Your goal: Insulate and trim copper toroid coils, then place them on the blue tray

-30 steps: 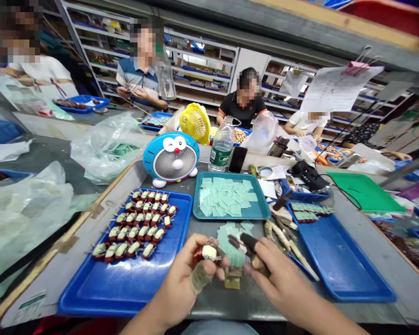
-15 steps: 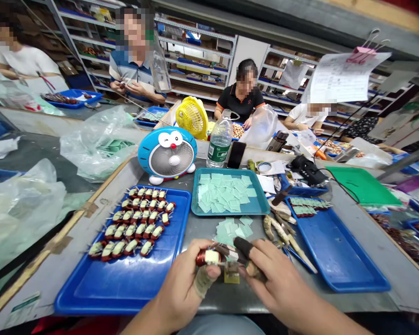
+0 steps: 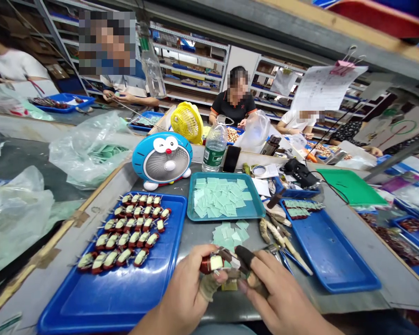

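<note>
My left hand (image 3: 185, 286) grips a copper-wound coil (image 3: 207, 265) with a white band, and a cloth wrap covers one finger. My right hand (image 3: 277, 298), with a black finger cot (image 3: 245, 256), pinches the dark end reaching from the coil. A small green-and-brown piece (image 3: 229, 284) lies under my hands, partly hidden. Just beyond them are loose pale green paper squares (image 3: 230, 237). Rows of finished coils (image 3: 125, 232) fill a blue tray (image 3: 91, 302) to my left. Steel tools with wrapped handles (image 3: 275, 235) lie near my right hand.
A teal tray (image 3: 223, 216) holds more green squares. A second blue tray (image 3: 331, 260) stands to the right, beyond it a green mat (image 3: 349, 186). A blue cartoon fan (image 3: 162, 160), water bottle (image 3: 214, 149) and phone (image 3: 231, 158) stand behind. Several co-workers sit at benches beyond.
The whole scene has slid left and tilted as my head moved. My hands stay on the coil, which sits slightly lower in view and has turned a little.
</note>
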A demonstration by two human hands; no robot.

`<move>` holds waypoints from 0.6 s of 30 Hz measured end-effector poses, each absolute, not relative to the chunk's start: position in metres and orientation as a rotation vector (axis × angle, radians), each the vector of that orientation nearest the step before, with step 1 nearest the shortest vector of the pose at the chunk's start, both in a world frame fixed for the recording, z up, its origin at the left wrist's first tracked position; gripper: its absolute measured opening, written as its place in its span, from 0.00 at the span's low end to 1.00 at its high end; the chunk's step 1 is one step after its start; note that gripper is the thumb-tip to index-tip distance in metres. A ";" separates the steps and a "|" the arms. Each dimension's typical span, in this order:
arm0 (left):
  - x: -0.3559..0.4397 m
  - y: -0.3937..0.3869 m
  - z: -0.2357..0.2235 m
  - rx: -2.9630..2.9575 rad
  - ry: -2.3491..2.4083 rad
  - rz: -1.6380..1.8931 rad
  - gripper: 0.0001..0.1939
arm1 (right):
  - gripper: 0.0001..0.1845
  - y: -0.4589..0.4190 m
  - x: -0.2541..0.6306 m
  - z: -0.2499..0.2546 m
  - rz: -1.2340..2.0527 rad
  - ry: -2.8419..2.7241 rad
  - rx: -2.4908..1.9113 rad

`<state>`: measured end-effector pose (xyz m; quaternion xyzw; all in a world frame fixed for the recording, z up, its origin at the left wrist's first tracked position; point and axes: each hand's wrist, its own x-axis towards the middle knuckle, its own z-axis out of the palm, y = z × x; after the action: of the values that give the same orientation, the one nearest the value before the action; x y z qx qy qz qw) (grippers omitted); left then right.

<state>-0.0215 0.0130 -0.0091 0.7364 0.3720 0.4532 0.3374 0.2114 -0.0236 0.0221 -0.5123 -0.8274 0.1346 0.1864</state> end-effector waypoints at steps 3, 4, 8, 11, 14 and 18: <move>-0.021 0.016 -0.013 2.054 0.994 1.206 0.15 | 0.06 -0.023 0.214 0.025 0.364 -2.370 -1.460; -0.020 0.017 -0.015 2.099 1.000 1.214 0.16 | 0.06 -0.023 0.214 0.026 0.361 -2.382 -1.474; -0.019 0.018 -0.016 2.239 1.038 1.293 0.15 | 0.09 -0.026 0.211 0.027 0.337 -2.385 -1.549; -0.016 0.016 -0.016 2.275 1.078 1.363 0.15 | 0.15 -0.028 0.209 0.025 0.257 -2.383 -1.604; -0.014 0.013 -0.016 2.259 1.114 1.366 0.13 | 0.19 -0.024 0.210 0.024 0.072 -2.427 -1.662; -0.014 0.010 -0.017 2.203 1.123 1.305 0.14 | 0.19 -0.019 0.212 0.030 0.135 -2.491 -1.686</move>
<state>-0.0136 0.0101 -0.0172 0.7761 0.3957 0.4598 0.1722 0.2125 -0.0188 0.0303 -0.5587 -0.8256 0.0446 0.0653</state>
